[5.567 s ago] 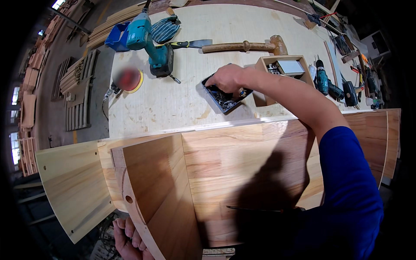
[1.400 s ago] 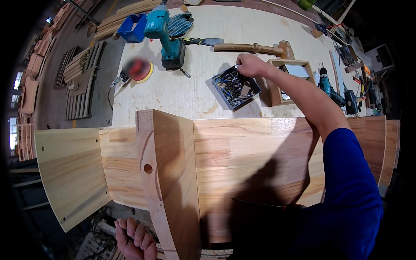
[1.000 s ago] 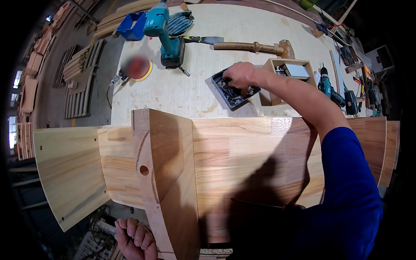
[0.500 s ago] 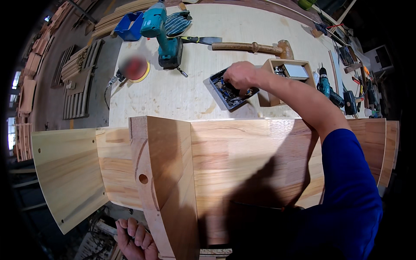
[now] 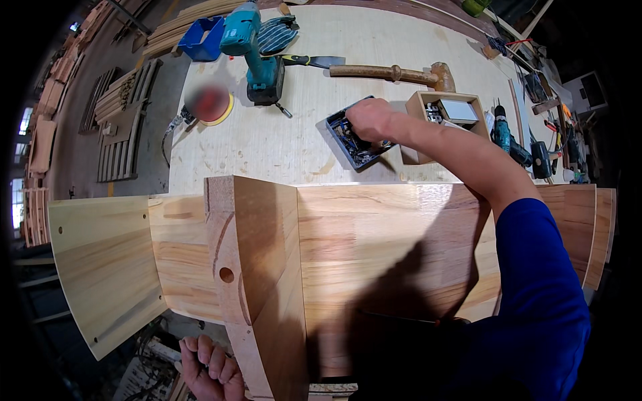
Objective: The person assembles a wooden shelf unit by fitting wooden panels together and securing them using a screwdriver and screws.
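Observation:
My right hand (image 5: 370,120) reaches across the workbench into a small dark tray of screws (image 5: 348,137), fingers curled down among them; what they hold is hidden. My left hand (image 5: 210,367) grips the lower edge of an upright curved wooden panel (image 5: 257,281) with a round hole in its edge. That panel stands against a wide light wood board (image 5: 401,247) lying across the near side of the bench. A second light board (image 5: 100,267) juts out at the left.
On the pale bench top (image 5: 281,140) lie a teal cordless drill (image 5: 257,53), a wooden mallet (image 5: 394,72), a putty knife (image 5: 311,61), a blue bin (image 5: 200,37), a sanding disc (image 5: 210,107) and a small wooden box (image 5: 445,113). More drills (image 5: 515,140) sit at right.
My right hand lifted off the screw tray, then returned and dipped into it. The upright panel shifted slightly left in view. The left hand kept its grip.

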The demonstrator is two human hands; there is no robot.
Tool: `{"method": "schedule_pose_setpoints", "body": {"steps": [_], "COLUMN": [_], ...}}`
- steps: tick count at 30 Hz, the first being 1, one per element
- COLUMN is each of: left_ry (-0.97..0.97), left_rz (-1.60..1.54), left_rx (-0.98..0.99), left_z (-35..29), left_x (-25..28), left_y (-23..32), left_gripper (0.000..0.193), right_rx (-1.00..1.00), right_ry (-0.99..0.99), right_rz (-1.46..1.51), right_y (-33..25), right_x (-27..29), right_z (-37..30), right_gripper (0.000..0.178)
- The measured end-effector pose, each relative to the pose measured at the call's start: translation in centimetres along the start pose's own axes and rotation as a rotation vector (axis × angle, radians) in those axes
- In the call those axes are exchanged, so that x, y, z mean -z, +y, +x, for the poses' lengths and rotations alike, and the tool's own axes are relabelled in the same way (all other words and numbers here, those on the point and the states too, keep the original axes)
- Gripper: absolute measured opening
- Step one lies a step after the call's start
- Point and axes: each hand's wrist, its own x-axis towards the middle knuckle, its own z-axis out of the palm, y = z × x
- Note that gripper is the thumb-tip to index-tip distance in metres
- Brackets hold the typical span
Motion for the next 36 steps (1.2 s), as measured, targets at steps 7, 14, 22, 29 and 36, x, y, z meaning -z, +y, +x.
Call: {"method": "schedule_pose_setpoints", "body": {"steps": [7,14,22,29,36], "left_ry": [0.007,0.038,-0.018,-0.097,-0.349], "left_rz": [-0.017,-0.016,0.000,-0.207,-0.192], "left_rx": [0.003,-0.008,-0.023,-0.036,0.075], "left_z": [-0.2,-0.3,-0.4,-1.9,-3.6], "left_x": [0.2,0.9,-1.0,-0.6,-3.5], "left_y": [0.4,0.8,0.4,1.2,3.5], "left_gripper": [0.027,0.028,0.027,0.028,0.029], "right_rx": [-0.058,-0.116,0.245,0.160,0.696], "right_ry": [0.029,-0.326,-0.635,-0.255,0.287], "right_rz": [0.267,1.631,2.273,2.331,1.516], "right_y": [1.2,5.4,9.8,2.9,-14.5], "right_x": [-0.9,0.1,0.8,9.5,23.3], "right_z": [1.7,0.2,-1.4,-5.8,-20.4], "right_gripper": [0.022,0.016,0.019,0.016,0.022]}}
